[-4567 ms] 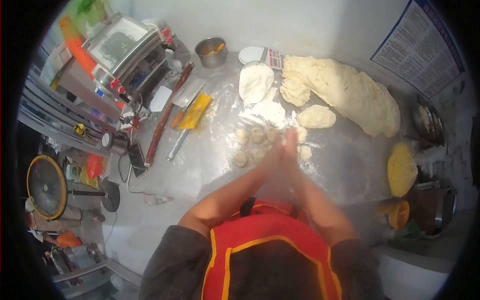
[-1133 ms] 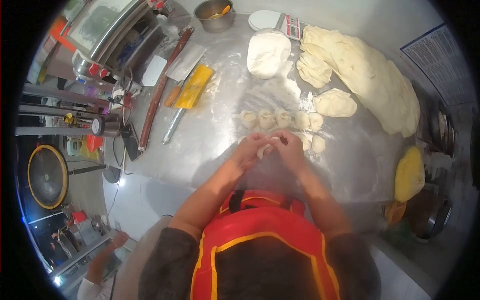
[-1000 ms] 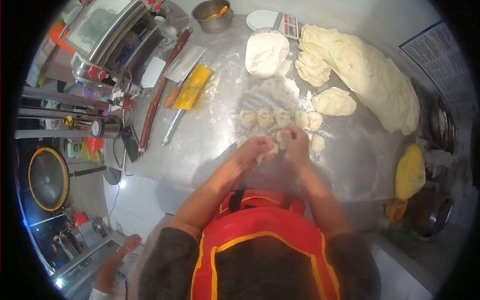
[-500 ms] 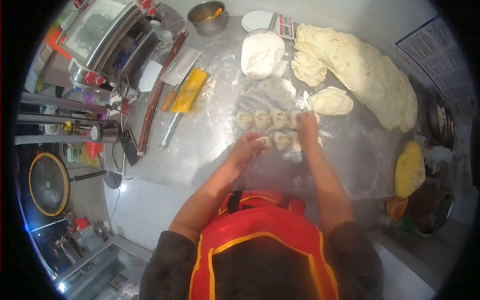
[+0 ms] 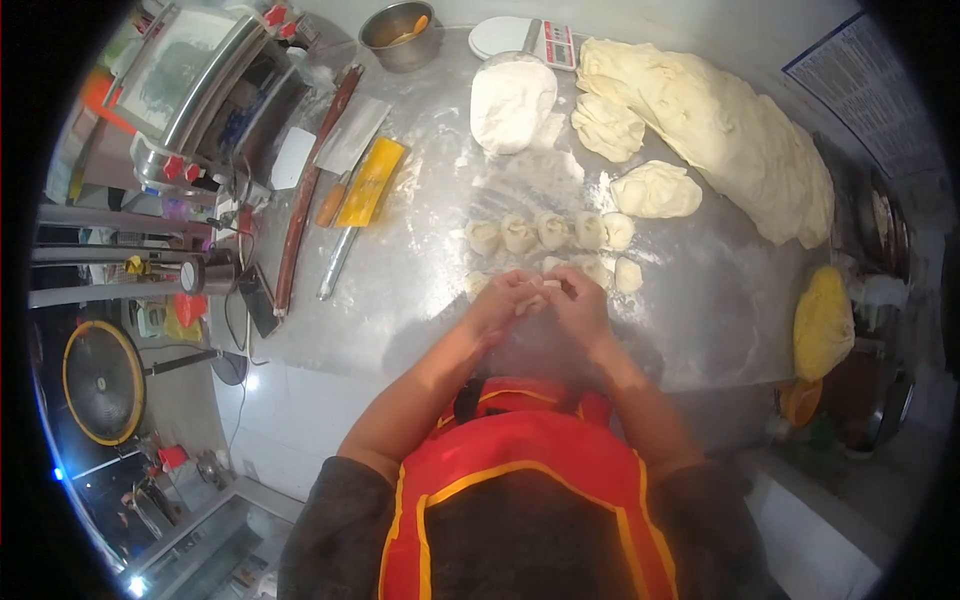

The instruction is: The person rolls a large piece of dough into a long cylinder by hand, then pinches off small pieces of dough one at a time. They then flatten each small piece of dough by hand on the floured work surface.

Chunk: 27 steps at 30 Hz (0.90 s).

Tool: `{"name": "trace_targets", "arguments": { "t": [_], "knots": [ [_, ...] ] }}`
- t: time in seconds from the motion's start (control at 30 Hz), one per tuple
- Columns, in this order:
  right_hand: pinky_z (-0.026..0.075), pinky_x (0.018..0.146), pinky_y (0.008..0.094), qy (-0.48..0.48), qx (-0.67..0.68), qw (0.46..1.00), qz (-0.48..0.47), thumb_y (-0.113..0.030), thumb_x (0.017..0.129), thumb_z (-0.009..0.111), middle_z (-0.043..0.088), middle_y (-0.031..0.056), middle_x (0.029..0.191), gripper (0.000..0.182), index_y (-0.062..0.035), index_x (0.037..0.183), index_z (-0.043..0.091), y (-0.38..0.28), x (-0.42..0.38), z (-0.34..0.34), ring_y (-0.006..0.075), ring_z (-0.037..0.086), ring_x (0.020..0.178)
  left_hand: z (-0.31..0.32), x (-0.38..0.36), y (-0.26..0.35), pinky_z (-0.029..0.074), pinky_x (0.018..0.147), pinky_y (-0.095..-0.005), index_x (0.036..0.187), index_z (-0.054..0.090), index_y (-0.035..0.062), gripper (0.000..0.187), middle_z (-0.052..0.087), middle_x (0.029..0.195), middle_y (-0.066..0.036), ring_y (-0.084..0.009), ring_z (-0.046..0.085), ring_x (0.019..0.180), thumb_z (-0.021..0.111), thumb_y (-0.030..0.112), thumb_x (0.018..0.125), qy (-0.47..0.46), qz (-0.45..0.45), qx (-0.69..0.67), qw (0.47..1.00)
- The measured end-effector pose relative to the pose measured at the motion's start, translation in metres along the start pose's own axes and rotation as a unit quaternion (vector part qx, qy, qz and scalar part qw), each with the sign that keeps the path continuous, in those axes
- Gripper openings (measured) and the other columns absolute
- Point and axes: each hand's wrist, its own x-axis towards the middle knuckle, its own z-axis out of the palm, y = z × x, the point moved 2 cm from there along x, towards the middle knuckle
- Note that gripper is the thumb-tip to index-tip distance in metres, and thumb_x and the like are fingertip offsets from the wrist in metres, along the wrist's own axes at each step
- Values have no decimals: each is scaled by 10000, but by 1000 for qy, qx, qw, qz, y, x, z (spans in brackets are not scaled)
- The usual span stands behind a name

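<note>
My left hand [image 5: 503, 301] and my right hand [image 5: 580, 302] meet near the front of the metal table, fingers pinched on a small dough piece [image 5: 530, 303] between them. Much of that piece is hidden by the fingers. Just beyond, several small shaped dough pieces [image 5: 553, 230] stand in a row, with a flat round [image 5: 618, 231] at the row's right end. A second row lies nearer, partly behind my hands, and ends in another round [image 5: 628, 275].
Farther back are a flour heap [image 5: 512, 103], a scale [image 5: 503, 38] and a metal bowl [image 5: 398, 37]. A large dough mass [image 5: 720, 130] and smaller lumps [image 5: 656, 190] lie right. A rolling pin [image 5: 308, 215], yellow scraper [image 5: 371, 182] and metal blade [image 5: 353, 134] lie left.
My right hand has come down and left from the far row to meet my left hand. Both hands now pinch the dough piece that my left hand held. The view has shifted slightly.
</note>
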Motion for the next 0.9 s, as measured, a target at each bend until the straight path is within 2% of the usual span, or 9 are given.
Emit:
{"name": "trace_targets", "arguments": {
  "t": [0.1, 0.13, 0.23, 0.3, 0.4, 0.6, 0.7, 0.8, 0.9],
  "knots": [
    [496, 709, 325, 42, 18, 998, 45, -150, 814, 660, 668, 107, 821, 207, -18, 971, 691, 2, 1, -7, 206, 626, 749, -3, 0, -3, 466, 682, -245, 932, 627, 80, 108, 618, 846, 7, -88, 570, 747, 610, 186, 928, -23, -23, 73, 997],
    [496, 717, 336, 80, -27, 996, 30, -137, 813, 651, 674, 126, 840, 205, -19, 976, 692, 17, 9, -12, 228, 635, 769, 3, -2, 3, 459, 698, -252, 913, 630, 86, 115, 617, 862, 13, -85, 568, 767, 588, 190, 938, -26, -36, 108, 993],
    [494, 757, 377, 199, -90, 976, 14, -114, 815, 631, 679, 188, 906, 204, -24, 988, 694, 33, 40, -58, 301, 651, 837, 43, -34, 31, 456, 702, -254, 964, 637, 74, 166, 615, 852, 10, -83, 560, 760, 596, 233, 936, -28, -64, 327, 942],
    [490, 777, 385, 168, -159, 973, 15, -98, 817, 625, 675, 205, 933, 216, -31, 1009, 694, 46, 60, -82, 334, 649, 860, 30, -28, 23, 459, 714, -254, 995, 637, 66, 203, 616, 864, 6, -84, 561, 771, 601, 255, 932, -21, -14, 308, 951],
    [488, 782, 387, 220, -279, 934, -32, -94, 807, 632, 671, 202, 939, 177, -36, 964, 690, 45, 74, -92, 347, 642, 865, 16, -22, 18, 468, 734, -251, 1035, 634, 57, 236, 622, 888, -1, -85, 570, 793, 605, 267, 931, -3, 3, 280, 960],
    [486, 749, 403, 177, -222, 955, 84, -109, 770, 649, 661, 188, 821, 86, -24, 754, 648, 58, 95, -93, 348, 641, 854, 6, -16, 17, 481, 732, -252, 1079, 636, 32, 270, 642, 916, -21, -90, 586, 801, 603, 252, 926, 8, 37, 243, 969],
    [489, 717, 399, 174, -262, 949, 14, -138, 771, 686, 670, 151, 768, 121, -21, 763, 659, 70, 101, -92, 332, 650, 819, 7, -18, 17, 484, 725, -254, 1095, 636, 21, 277, 650, 924, -33, -96, 592, 804, 598, 236, 925, 9, 36, 226, 973],
    [485, 734, 421, 129, -399, 907, -37, -137, 787, 668, 677, 187, 827, 117, -28, 812, 699, 73, 104, -89, 349, 651, 836, 5, -15, 12, 488, 733, -249, 1123, 626, 15, 278, 650, 932, -33, -98, 599, 831, 585, 213, 933, -1, 26, 220, 975],
    [478, 768, 445, 127, -344, 930, -36, -154, 824, 642, 672, 220, 903, 200, -48, 978, 713, 76, 94, -93, 373, 644, 879, 4, -14, 12, 484, 782, -245, 1125, 620, 29, 266, 648, 971, -26, -97, 604, 871, 593, 216, 938, 3, 10, 206, 978]
  ]
}}
